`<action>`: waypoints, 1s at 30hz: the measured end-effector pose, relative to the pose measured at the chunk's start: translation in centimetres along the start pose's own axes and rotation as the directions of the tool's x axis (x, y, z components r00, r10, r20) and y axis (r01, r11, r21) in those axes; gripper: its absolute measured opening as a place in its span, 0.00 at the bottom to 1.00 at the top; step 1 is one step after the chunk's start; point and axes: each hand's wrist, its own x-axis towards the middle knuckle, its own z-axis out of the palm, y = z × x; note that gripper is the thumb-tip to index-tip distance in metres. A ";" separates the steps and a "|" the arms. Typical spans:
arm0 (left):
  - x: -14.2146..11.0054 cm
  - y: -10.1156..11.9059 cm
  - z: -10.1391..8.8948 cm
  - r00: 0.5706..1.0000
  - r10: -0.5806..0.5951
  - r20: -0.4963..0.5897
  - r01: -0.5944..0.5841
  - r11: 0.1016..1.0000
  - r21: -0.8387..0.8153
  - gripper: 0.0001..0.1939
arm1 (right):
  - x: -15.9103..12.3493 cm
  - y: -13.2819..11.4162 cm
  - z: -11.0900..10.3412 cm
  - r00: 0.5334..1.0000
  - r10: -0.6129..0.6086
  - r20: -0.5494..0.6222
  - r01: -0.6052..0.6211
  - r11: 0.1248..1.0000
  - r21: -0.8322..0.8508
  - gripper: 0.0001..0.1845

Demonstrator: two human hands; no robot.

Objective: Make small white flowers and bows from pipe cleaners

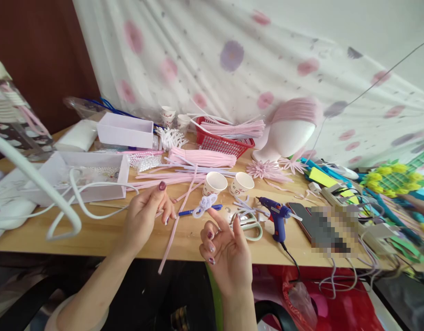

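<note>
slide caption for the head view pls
Right hand at a small, looped, fuzzy lilac piece, left hand nearby, a dark blue plastic glue gun on the pale wooden table.

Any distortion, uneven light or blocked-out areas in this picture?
In the head view, a pixelated block covers part of the smartphone; in the head view, the floral curtain is bright while below the wooden table is darker; also head view, edges look stretched, wide-angle style, and the left hand and right hand read clearly.
</note>
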 end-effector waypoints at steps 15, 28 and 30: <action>1.6 0.4 -1.4 0.976 -0.158 -0.148 0.156 0.987 -0.022 0.20 | 1.1 0.1 -0.3 1.000 -0.021 0.004 0.021 1.000 0.004 0.25; 2.0 1.2 -1.1 0.921 0.353 0.166 -0.372 0.665 0.648 0.13 | 1.3 0.2 -0.6 0.997 -0.068 -0.025 0.065 0.990 -0.124 0.30; 1.7 1.2 -0.7 0.908 0.379 0.180 -0.401 0.658 0.637 0.10 | 1.3 0.3 -0.5 0.998 -0.068 -0.018 0.064 0.986 -0.153 0.31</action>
